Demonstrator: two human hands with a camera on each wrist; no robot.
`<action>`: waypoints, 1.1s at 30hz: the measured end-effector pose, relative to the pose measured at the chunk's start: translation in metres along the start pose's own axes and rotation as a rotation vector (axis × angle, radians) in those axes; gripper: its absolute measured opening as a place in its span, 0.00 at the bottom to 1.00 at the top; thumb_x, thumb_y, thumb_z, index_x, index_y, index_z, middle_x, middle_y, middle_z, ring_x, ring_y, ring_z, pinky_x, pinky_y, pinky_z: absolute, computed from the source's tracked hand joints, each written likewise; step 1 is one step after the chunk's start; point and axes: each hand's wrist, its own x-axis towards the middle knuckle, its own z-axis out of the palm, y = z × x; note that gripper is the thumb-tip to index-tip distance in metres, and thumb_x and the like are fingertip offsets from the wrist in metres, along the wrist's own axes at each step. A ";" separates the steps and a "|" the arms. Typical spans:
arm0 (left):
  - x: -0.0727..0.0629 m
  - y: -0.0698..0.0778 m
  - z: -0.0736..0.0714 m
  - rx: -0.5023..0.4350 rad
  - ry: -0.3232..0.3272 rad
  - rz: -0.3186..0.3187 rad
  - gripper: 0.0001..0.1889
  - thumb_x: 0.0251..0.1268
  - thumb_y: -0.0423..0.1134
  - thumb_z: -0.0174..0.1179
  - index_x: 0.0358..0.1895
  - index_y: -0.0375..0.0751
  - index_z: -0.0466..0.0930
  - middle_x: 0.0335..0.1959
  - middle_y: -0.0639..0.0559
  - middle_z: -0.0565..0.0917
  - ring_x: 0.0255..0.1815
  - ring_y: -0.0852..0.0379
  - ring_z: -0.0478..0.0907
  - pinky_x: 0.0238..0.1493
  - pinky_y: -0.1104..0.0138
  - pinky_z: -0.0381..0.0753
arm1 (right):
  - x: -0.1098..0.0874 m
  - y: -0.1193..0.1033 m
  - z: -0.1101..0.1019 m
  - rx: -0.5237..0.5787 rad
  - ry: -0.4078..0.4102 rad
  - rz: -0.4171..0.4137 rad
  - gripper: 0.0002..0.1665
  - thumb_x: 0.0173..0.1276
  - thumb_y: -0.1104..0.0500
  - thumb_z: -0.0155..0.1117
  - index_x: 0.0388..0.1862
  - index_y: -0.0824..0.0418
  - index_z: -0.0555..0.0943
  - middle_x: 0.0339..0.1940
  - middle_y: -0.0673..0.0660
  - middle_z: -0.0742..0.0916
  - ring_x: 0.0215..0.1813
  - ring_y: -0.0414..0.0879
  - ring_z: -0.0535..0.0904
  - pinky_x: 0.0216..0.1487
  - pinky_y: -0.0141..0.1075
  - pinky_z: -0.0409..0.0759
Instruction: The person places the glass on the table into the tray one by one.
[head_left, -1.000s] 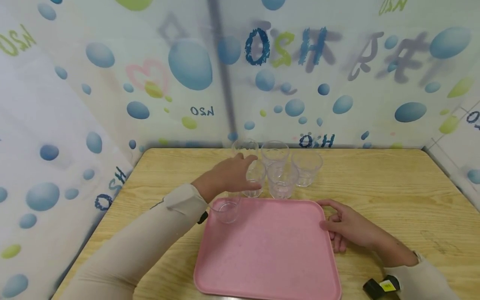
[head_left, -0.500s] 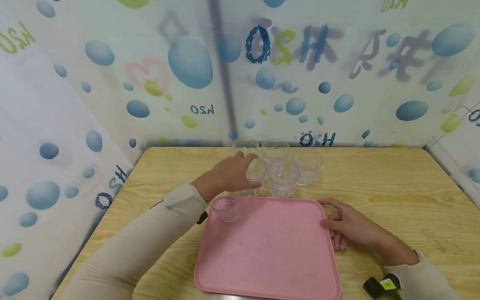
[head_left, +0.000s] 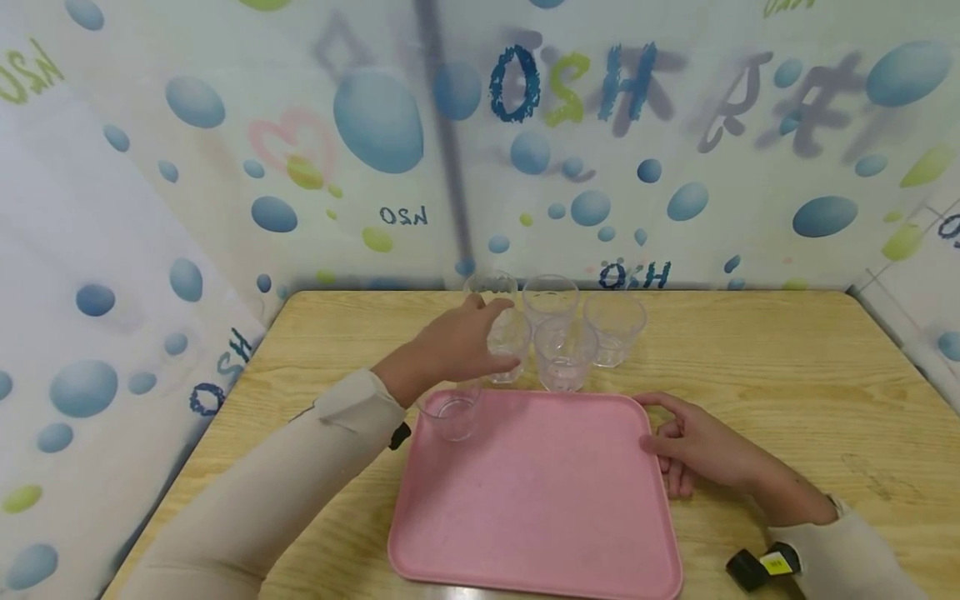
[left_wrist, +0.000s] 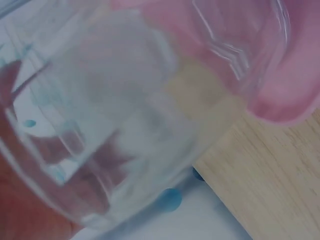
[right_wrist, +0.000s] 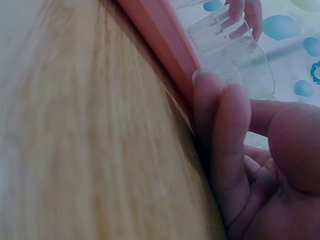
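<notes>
Head view gives me, closest in, two light sleeves: the left sleeve enters from 7 o'clock, the right sleeve from 5 o'clock, with a black wrist device bearing a yellow label by the right cuff. Between them the pink tray lies on the wooden bench.

Taking the tray's middle as my clock centre, the right hand sits between 2 and 3 o'clock. Its grip is narrow, pinching the tray's rim near the far corner; from the right wrist I see fingertips against that pink edge. Toward 10 o'clock a clear tray glass stands upright on the tray.

Farther out, at 11 o'clock, I have the left hand, its grip curved around the held glass, just beyond the tray's far edge. Left wrist shows me that glass filling much of the view; whether its base touches the bench I cannot tell.

Beside it, just past 12 o'clock, stands the front glass, with the right-hand glass toward 1 o'clock. Behind are the rear left glass, partly hidden by fingers, and the rear middle glass. Past the bench's far edge rises a wall printed with blue and green drops.
</notes>
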 end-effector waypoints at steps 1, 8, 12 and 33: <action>-0.001 0.000 -0.001 0.004 0.006 0.001 0.45 0.62 0.63 0.63 0.78 0.53 0.55 0.68 0.37 0.69 0.38 0.50 0.81 0.47 0.54 0.83 | 0.000 0.000 0.000 0.000 0.000 0.000 0.41 0.77 0.56 0.58 0.79 0.63 0.49 0.27 0.58 0.82 0.19 0.44 0.83 0.24 0.50 0.84; -0.004 0.003 -0.008 0.010 0.036 0.005 0.46 0.61 0.65 0.62 0.79 0.54 0.54 0.67 0.40 0.68 0.37 0.51 0.80 0.45 0.55 0.83 | 0.000 -0.002 0.001 0.003 0.001 -0.003 0.41 0.77 0.56 0.58 0.79 0.62 0.50 0.26 0.57 0.82 0.19 0.44 0.83 0.23 0.50 0.84; -0.009 0.007 -0.015 -0.001 0.055 0.016 0.46 0.60 0.65 0.62 0.79 0.55 0.55 0.71 0.38 0.66 0.44 0.47 0.83 0.52 0.52 0.82 | -0.001 -0.001 0.001 -0.007 -0.002 -0.006 0.41 0.77 0.56 0.58 0.79 0.62 0.49 0.26 0.58 0.82 0.19 0.45 0.83 0.24 0.51 0.84; -0.047 0.033 -0.034 -0.044 0.164 0.113 0.44 0.58 0.66 0.64 0.76 0.56 0.60 0.58 0.47 0.70 0.29 0.57 0.77 0.37 0.62 0.80 | -0.001 -0.001 0.001 0.022 -0.017 -0.007 0.42 0.77 0.56 0.58 0.80 0.62 0.48 0.26 0.58 0.82 0.18 0.45 0.83 0.22 0.47 0.84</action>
